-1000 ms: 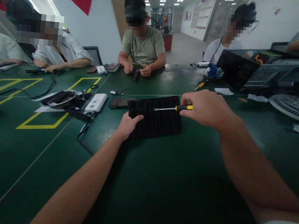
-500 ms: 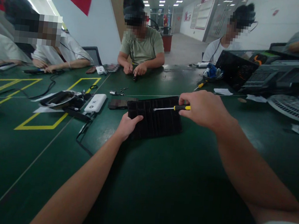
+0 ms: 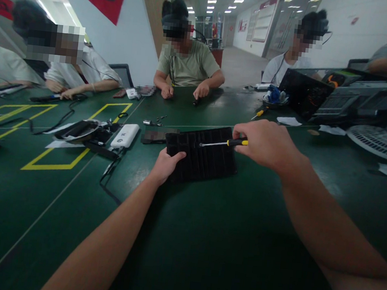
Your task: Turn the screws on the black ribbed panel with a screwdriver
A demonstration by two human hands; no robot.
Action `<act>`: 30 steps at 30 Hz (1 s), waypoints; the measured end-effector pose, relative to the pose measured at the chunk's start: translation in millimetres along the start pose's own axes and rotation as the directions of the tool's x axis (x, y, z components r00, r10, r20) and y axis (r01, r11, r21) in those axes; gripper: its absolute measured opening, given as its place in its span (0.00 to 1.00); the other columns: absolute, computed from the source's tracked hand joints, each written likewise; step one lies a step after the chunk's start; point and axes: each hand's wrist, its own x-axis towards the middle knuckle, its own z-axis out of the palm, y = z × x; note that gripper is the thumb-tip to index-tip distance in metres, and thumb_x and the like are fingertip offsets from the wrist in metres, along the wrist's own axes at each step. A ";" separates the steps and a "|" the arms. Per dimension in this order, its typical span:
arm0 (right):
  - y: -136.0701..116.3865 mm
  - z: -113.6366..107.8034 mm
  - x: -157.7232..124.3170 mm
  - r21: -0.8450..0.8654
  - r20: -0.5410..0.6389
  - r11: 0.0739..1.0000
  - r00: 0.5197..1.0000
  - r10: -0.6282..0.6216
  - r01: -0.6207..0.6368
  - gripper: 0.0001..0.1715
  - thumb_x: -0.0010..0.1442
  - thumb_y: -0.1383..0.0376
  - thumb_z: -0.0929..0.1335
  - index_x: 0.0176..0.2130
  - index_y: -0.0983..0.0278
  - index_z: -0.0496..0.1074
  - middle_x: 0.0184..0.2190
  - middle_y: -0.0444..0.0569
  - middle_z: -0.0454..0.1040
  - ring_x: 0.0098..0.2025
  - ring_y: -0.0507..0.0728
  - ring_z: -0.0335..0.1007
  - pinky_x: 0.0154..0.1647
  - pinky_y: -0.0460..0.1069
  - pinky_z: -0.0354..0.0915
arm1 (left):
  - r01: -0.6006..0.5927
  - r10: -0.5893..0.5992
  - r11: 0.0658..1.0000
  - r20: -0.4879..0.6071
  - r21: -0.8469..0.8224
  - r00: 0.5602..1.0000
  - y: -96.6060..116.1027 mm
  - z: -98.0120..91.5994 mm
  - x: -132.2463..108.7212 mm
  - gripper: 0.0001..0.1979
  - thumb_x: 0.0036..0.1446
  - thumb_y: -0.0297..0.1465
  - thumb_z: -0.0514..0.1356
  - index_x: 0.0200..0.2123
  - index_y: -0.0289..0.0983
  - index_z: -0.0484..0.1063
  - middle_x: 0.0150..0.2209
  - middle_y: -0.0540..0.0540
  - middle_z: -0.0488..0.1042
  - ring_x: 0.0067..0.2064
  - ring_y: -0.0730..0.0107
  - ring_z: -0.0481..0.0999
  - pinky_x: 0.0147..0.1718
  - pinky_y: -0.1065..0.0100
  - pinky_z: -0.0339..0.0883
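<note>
Right hand [image 3: 266, 143] curled; grips screwdriver [image 3: 216, 143]

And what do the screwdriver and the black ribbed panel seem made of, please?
Screwdriver: its shaft looks like smooth metal, silvery with a bright sheen; its black-and-yellow handle is probably plastic, perhaps rubber, going by the coloured sections.
Black ribbed panel: likely moulded matte plastic, since its dull face carries raised ridges; painted metal cannot be excluded.
</note>
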 end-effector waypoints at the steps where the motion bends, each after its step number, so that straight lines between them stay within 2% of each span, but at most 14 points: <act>1: -0.1 -0.5 -0.2 -0.001 0.007 1.000 1.000 0.004 -0.004 0.13 0.62 0.61 0.74 0.48 0.55 0.83 0.44 0.53 0.85 0.44 0.66 0.77 0.38 0.55 0.61 | -0.002 0.002 1.000 0.000 0.002 1.000 -0.2 -0.1 0.0 0.22 0.43 0.36 0.76 0.43 0.37 0.80 0.42 0.42 0.86 0.46 0.50 0.86 0.54 0.46 0.80; 4: -0.6 -1.6 -0.4 -0.002 0.021 1.000 1.000 0.002 -0.002 0.14 0.63 0.61 0.73 0.49 0.55 0.83 0.45 0.54 0.85 0.45 0.67 0.78 0.38 0.56 0.61 | -0.001 0.001 1.000 0.003 0.005 1.000 -1.8 -0.2 0.5 0.23 0.43 0.37 0.76 0.43 0.37 0.80 0.42 0.42 0.86 0.46 0.50 0.86 0.54 0.47 0.80; 13: 2.2 1.1 2.5 0.012 -0.034 1.000 0.999 -0.013 0.013 0.15 0.63 0.62 0.73 0.50 0.54 0.83 0.47 0.53 0.85 0.46 0.67 0.78 0.39 0.56 0.61 | 0.008 -0.008 1.000 -0.007 -0.008 1.000 -2.2 -0.4 0.9 0.23 0.42 0.36 0.77 0.43 0.38 0.80 0.42 0.43 0.86 0.46 0.50 0.87 0.54 0.46 0.81; 19: 2.0 2.5 3.6 0.007 -0.060 0.999 0.998 -0.036 0.036 0.15 0.63 0.64 0.73 0.49 0.56 0.82 0.47 0.54 0.85 0.47 0.69 0.78 0.37 0.56 0.57 | 0.006 -0.005 1.000 0.006 -0.011 1.000 -2.5 -0.9 0.7 0.22 0.43 0.37 0.76 0.43 0.37 0.80 0.42 0.43 0.86 0.45 0.51 0.86 0.55 0.47 0.80; 30: 1.3 1.6 1.7 -0.016 -0.075 0.998 0.995 -0.064 0.063 0.14 0.64 0.64 0.71 0.49 0.55 0.83 0.46 0.54 0.84 0.47 0.67 0.77 0.38 0.57 0.58 | 0.015 -0.015 1.000 -0.002 -0.013 1.000 -1.4 -1.1 -0.2 0.24 0.42 0.37 0.77 0.43 0.37 0.80 0.42 0.42 0.86 0.45 0.50 0.87 0.54 0.47 0.81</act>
